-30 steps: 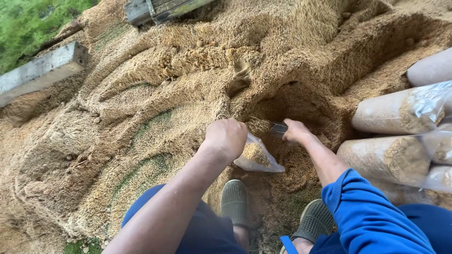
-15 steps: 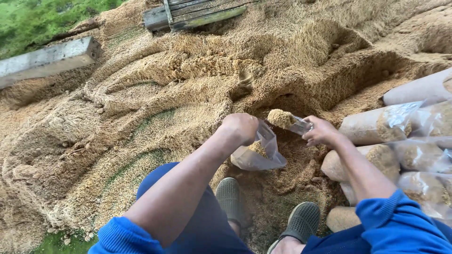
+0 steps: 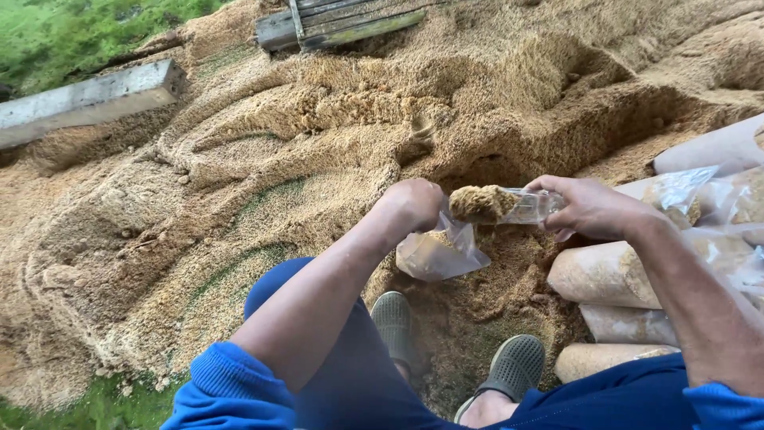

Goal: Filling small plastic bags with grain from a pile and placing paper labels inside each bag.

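My left hand (image 3: 414, 204) grips the mouth of a clear plastic bag (image 3: 436, 253) that hangs partly filled with sawdust. My right hand (image 3: 593, 205) holds a clear plastic scoop (image 3: 521, 205) heaped with sawdust, its front end level with the bag's mouth and right beside my left hand. Both hands hover over a dug hollow in a big sawdust pile (image 3: 318, 159). My grey shoes (image 3: 394, 318) stand just below the bag.
Several filled sawdust bags (image 3: 605, 275) lie stacked at the right. A concrete beam (image 3: 87, 99) lies at the upper left, wooden planks (image 3: 342, 20) at the top. Grass (image 3: 72, 32) borders the pile at upper left and bottom left.
My right hand dug the scoop into the pile, lifted it full and brought it up to the bag's mouth. My left hand kept hold of the bag.
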